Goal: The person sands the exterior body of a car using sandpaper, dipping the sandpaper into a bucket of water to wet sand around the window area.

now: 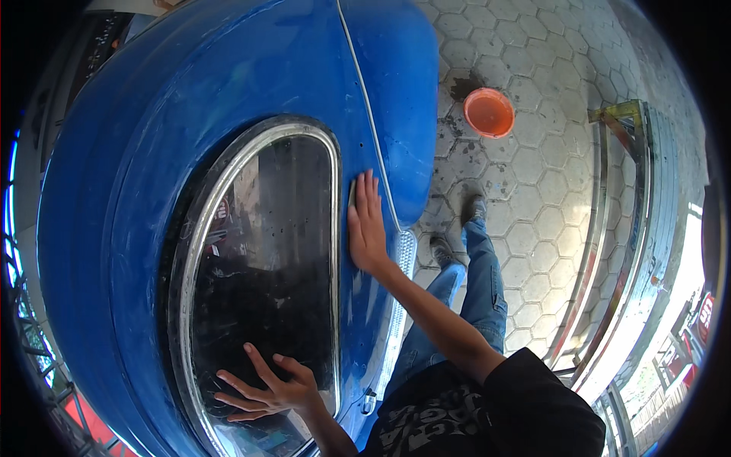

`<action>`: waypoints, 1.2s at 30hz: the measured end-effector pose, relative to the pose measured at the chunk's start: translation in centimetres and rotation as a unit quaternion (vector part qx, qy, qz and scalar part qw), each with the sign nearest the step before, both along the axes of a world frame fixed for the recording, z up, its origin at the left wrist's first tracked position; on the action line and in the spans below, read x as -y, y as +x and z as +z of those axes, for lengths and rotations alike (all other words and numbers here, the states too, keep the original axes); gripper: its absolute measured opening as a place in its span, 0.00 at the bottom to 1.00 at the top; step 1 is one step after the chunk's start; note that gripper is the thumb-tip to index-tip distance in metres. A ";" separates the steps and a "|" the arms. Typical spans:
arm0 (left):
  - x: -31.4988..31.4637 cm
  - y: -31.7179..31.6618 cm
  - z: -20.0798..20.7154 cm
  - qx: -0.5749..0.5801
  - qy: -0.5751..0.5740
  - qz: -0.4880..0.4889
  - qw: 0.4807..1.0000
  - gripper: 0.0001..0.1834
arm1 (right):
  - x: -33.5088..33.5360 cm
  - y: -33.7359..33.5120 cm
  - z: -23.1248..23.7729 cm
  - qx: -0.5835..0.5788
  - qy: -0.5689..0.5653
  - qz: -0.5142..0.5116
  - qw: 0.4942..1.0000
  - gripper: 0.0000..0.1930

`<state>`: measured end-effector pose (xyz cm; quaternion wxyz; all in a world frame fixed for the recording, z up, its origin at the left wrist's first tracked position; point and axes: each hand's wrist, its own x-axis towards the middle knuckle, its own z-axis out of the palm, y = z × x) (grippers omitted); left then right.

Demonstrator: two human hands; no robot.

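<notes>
A rounded blue vehicle body (114, 213) fills the left side, with a dark window (266, 266) framed by a silver trim and black rubber seal. My left hand (270, 390) rests on the window's lower part with its fingers spread and nothing in it. Against the blue panel, between the window and a pale seam strip (364, 84), my right hand (367, 228) lies with its fingers straight and close together. The edge of a thin greyish sheet (352, 193) shows beside those fingers; most of it is hidden beneath them. The panel near this hand looks wet.
An orange basin (489, 113) stands on hexagonal paving (533, 183) beside dark wet patches. My feet are on the paving, close to the vehicle. A long metal and wooden frame (620, 228) stands along the right. A small metal latch (369, 401) sticks out near my body.
</notes>
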<state>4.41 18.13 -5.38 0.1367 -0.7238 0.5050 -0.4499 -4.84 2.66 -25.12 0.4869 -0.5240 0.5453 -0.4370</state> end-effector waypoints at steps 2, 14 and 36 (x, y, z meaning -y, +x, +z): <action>-0.6 -0.2 0.5 0.002 0.003 0.003 1.000 0.19 | -3.7 0.0 -1.3 -0.023 -0.015 0.032 0.999 0.30; -0.4 -0.4 0.2 -0.004 0.007 -0.008 1.000 0.19 | -2.1 -0.7 -2.6 0.019 -0.046 0.008 0.999 0.29; -0.1 -0.6 0.1 0.008 -0.001 -0.009 1.000 0.19 | 4.7 -1.9 -2.8 0.081 0.024 -0.053 0.995 0.30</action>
